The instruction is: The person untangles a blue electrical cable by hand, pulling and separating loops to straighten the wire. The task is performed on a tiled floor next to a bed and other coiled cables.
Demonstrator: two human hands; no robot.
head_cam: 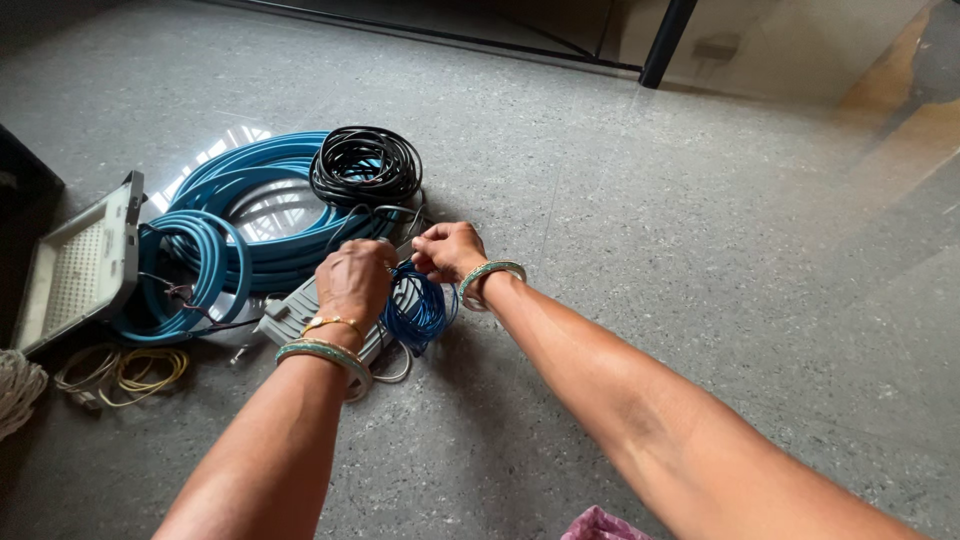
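Fingers of left hand (353, 280) and right hand (447, 250) pinch the thin blue wire coil (415, 310) between them.

Grey speckled floor (650, 220), blue hose coils (240, 215), black cable coil (366, 165), grey panel (80, 265), yellow wire (150, 368)

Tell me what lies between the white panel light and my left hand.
In the head view, thick light-blue cable coils lie on the floor between the white panel light and the left hand.
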